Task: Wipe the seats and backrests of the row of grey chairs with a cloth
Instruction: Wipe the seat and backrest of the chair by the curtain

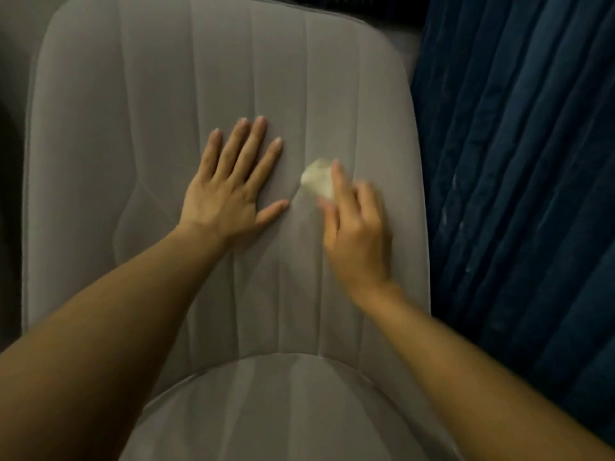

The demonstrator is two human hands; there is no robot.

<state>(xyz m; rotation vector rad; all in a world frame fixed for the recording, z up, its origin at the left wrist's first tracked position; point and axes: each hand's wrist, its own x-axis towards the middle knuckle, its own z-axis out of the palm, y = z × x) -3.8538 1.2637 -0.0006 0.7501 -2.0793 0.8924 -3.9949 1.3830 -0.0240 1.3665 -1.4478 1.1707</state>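
Observation:
A grey upholstered chair fills the view: its backrest (159, 94) has vertical stitched seams, and its seat (266, 410) curves across the bottom. My left hand (229, 194) lies flat on the middle of the backrest with its fingers spread, holding nothing. My right hand (356, 227), blurred by motion, is just to its right and grips a small crumpled pale cloth (317, 179) pressed against the backrest fabric. Most of the cloth is hidden under my fingers.
A dark blue pleated curtain (519, 161) hangs close along the chair's right side. Part of another grey surface (16, 44) shows at the far left edge. The room is dim.

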